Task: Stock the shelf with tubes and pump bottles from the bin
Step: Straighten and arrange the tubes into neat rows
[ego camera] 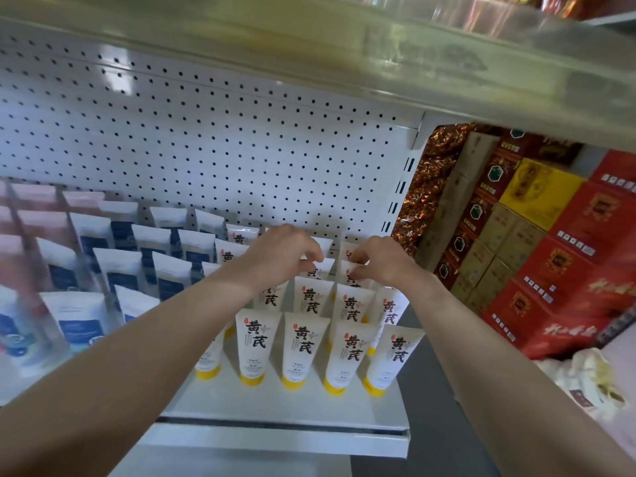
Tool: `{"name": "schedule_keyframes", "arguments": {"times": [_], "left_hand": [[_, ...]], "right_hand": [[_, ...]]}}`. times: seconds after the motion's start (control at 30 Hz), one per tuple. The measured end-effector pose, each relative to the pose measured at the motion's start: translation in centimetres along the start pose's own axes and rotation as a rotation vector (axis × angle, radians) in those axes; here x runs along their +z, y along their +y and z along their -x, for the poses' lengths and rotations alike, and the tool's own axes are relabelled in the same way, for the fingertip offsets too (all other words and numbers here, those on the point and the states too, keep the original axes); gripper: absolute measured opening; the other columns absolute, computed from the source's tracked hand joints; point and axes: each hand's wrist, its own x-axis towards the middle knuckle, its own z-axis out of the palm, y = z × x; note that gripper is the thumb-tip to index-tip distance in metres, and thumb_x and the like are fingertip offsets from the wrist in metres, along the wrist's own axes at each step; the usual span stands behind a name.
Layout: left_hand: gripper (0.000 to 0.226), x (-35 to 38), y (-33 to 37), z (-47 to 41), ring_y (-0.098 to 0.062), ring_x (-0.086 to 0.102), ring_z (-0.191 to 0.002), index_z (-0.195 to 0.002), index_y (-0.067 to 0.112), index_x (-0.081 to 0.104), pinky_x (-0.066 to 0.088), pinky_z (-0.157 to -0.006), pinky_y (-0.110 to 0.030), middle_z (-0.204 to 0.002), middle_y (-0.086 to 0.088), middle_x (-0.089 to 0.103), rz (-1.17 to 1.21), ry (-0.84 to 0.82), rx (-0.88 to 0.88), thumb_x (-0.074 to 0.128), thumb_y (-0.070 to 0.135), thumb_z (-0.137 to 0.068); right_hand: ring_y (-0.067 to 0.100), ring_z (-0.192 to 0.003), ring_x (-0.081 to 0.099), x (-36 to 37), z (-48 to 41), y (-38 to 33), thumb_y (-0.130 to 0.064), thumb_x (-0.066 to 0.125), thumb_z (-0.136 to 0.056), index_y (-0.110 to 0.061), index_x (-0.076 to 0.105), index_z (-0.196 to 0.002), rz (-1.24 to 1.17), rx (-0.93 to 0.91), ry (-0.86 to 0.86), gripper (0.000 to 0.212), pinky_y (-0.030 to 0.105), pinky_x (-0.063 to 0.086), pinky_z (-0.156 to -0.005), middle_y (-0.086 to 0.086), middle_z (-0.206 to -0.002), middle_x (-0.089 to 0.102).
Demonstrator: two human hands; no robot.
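Both hands are reaching deep over the shelf (285, 411), working at the rear rows of the yellow-capped tubes (303, 342), which are standing cap-down in close ranks at its right end, against the pegboard (213, 149). The left hand (282, 256) is holding a narrow grip, thumb against fingertips, on the crimped top of a rear tube (327, 268). The right hand (382, 263) is pinching the top of the neighbouring tube (346, 275) in the same narrow way. The step appears to be seating and squaring these two. It is best done by steering each tube by its flat crimp, setting the cap fully down, turning the label forward and lining it up with the column in front. The forearms are passing just above the front rows, so they should be lifting clear on the way out, or one nudged tube may be toppling its neighbours. Neither the bin nor any pump bottle is showing.
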Motion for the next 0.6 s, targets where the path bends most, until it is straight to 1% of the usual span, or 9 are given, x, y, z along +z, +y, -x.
{"name": "schedule_keyframes", "arguments": {"times": [0.07, 0.13, 0.23, 0.3, 0.37, 0.5, 0.6], "left_hand": [[0.019, 0.1, -0.1, 0.0, -0.01, 0.062, -0.095, -0.105, 0.024, 0.073, 0.048, -0.084, -0.028, -0.103, 0.009, 0.071, 0.003, -0.006, -0.01, 0.071, 0.022, -0.086], [0.021, -0.1, -0.3, 0.0, -0.01, 0.063, -0.097, -0.106, 0.024, 0.073, 0.049, -0.087, -0.028, -0.104, 0.009, 0.071, 0.022, 0.003, -0.018, 0.072, 0.022, -0.085], [0.022, -1.0, -0.5, 0.3, -0.011, 0.064, -0.098, -0.107, 0.025, 0.073, 0.046, -0.087, -0.024, -0.104, 0.007, 0.072, 0.038, 0.031, -0.026, 0.072, 0.022, -0.085], [0.019, -1.9, -0.8, 0.8, -0.012, 0.062, -0.093, -0.105, 0.025, 0.074, 0.045, -0.085, -0.025, -0.102, 0.008, 0.072, 0.054, 0.067, -0.026, 0.071, 0.022, -0.087], [0.019, -3.0, -1.4, 1.6, -0.009, 0.057, -0.087, -0.105, 0.028, 0.074, 0.041, -0.082, -0.023, -0.103, 0.01, 0.071, 0.052, 0.1, -0.034, 0.07, 0.022, -0.087], [0.023, -5.1, -3.3, 3.6, -0.014, 0.061, -0.101, -0.11, 0.03, 0.072, 0.041, -0.089, -0.023, -0.113, 0.009, 0.069, 0.045, 0.112, -0.069, 0.07, 0.024, -0.088], [0.023, -6.8, -4.8, 5.7, -0.014, 0.061, -0.097, -0.11, 0.03, 0.072, 0.04, -0.087, -0.023, -0.112, 0.009, 0.07, 0.047, 0.128, -0.084, 0.069, 0.026, -0.088]], "right_hand": [[0.018, -0.101, 0.065, -0.2, 0.0, 0.0, -0.025, 0.075, -0.083, -0.015, 0.074, -0.11, -0.042, -0.015, -0.005, 0.028, 0.036, 0.051, -0.094, 0.001, -0.107, 0.072], [0.016, -0.104, 0.065, -0.6, 0.1, -0.1, -0.027, 0.075, -0.084, -0.017, 0.072, -0.114, -0.098, -0.034, 0.027, 0.031, 0.033, 0.049, -0.097, 0.0, -0.111, 0.072], [0.014, -0.11, 0.063, -1.8, 0.4, -0.9, -0.028, 0.069, -0.09, -0.019, 0.072, -0.115, -0.152, -0.066, 0.116, 0.027, 0.028, 0.046, -0.099, -0.001, -0.116, 0.071], [0.014, -0.111, 0.063, -2.6, 0.6, -2.2, -0.027, 0.065, -0.093, -0.02, 0.073, -0.113, -0.171, -0.103, 0.197, 0.023, 0.03, 0.046, -0.101, -0.002, -0.116, 0.071], [0.013, -0.112, 0.062, -3.0, 1.0, -4.0, -0.024, 0.064, -0.094, -0.02, 0.074, -0.112, -0.215, -0.147, 0.263, 0.021, 0.03, 0.044, -0.102, -0.003, -0.118, 0.07], [0.012, -0.114, 0.061, -2.7, 2.3, -9.2, -0.023, 0.062, -0.095, -0.019, 0.074, -0.112, -0.301, -0.215, 0.347, 0.02, 0.028, 0.041, -0.104, -0.005, -0.118, 0.07], [0.012, -0.109, 0.063, -1.5, 3.2, -13.4, -0.024, 0.062, -0.095, -0.022, 0.075, -0.109, -0.35, -0.23, 0.353, 0.019, 0.024, 0.044, -0.096, -0.006, -0.113, 0.072]]}}
